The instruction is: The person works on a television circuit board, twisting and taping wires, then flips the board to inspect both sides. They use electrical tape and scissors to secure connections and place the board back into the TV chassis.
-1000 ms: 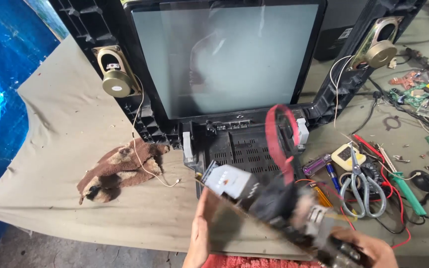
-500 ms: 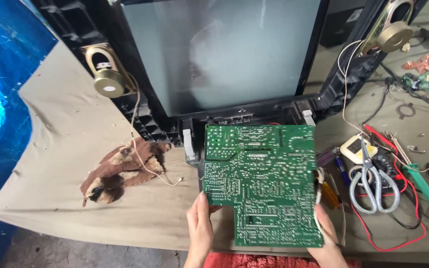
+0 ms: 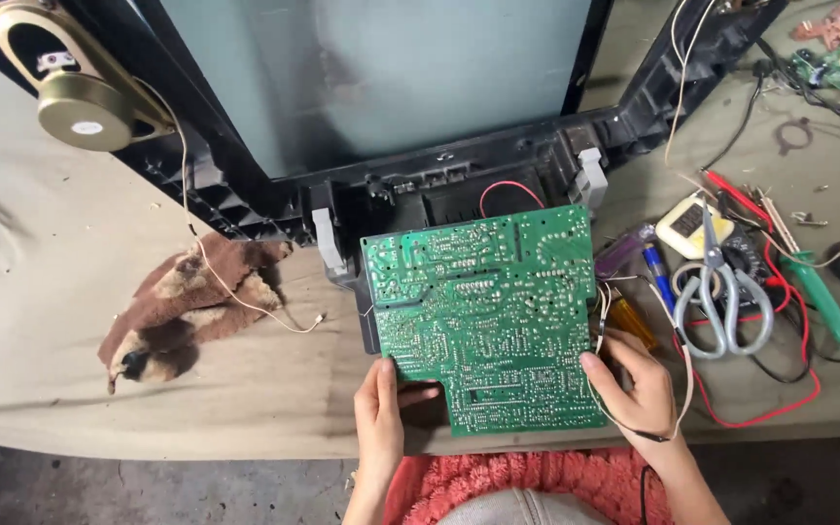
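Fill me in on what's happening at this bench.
A person holds a green circuit board by its edges, solder side up, left hand at the lower left edge and right hand on the right edge. It sits over the open black base of a television lying on a cloth-covered table. A loose speaker and a brown rag lie to the left; scissors and red wires to the right.

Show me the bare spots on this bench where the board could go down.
Bare cloth lies left of the rag, below the speaker, and along the front edge under the rag. Right of the board, scissors, wires and tools crowd the bench.
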